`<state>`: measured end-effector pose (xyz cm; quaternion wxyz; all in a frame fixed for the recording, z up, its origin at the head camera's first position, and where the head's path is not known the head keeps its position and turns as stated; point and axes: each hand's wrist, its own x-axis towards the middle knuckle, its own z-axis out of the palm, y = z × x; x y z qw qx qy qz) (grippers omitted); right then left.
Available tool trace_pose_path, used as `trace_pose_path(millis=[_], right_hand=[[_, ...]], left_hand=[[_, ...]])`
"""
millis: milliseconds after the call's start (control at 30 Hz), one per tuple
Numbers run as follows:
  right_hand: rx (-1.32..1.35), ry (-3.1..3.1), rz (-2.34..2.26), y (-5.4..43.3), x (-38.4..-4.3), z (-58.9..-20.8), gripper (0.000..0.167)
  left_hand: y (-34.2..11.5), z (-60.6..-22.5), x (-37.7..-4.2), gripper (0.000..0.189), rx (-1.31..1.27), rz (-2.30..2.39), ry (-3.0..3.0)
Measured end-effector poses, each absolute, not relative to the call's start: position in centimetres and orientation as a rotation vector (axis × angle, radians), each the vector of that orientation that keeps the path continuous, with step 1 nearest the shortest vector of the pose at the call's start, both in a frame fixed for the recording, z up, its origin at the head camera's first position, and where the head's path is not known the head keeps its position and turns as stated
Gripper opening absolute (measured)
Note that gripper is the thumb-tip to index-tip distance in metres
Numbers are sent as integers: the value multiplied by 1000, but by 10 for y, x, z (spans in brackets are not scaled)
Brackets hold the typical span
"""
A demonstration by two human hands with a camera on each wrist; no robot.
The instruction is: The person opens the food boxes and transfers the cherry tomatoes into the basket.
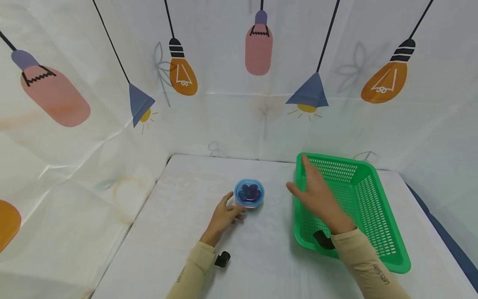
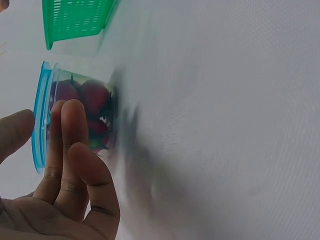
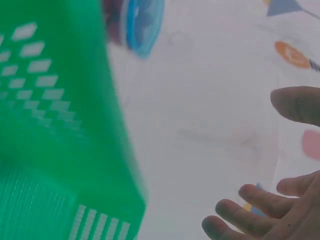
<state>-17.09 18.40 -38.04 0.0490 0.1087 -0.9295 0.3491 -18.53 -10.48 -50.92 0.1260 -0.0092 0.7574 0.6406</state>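
A clear plastic container [image 1: 249,193] with a blue lid stands on the table, several dark red and purple round things inside it. Seen from the side in the left wrist view, the container [image 2: 92,107] has red, fruit-like contents with bits of green. My left hand [image 1: 225,216] is right beside it, fingers loosely bent and thumb near the lid; whether the fingertips touch it I cannot tell. Above the left side of a green basket [image 1: 298,224] hovers my right hand [image 1: 317,193], its thumb and fingers spread and holding nothing.
The basket takes up the right side of the white-covered table [image 1: 164,232]. A white cloth backdrop [image 1: 224,120] printed with lamps and bulbs rises behind and to the left. Small black devices [image 1: 223,259] sit at both wrists.
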Motion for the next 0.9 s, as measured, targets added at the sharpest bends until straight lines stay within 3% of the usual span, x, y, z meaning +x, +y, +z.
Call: trace_pose_path(millis=[400,900], right_hand=[[446,-2708,1085,110,-143,-380,89],[360,-2571,1147,83,-141,-428,78]], left_hand=[[-103,-488,-177,75,-37,1963,2158],[-98,-482,-172,71,-42,2044,2114]])
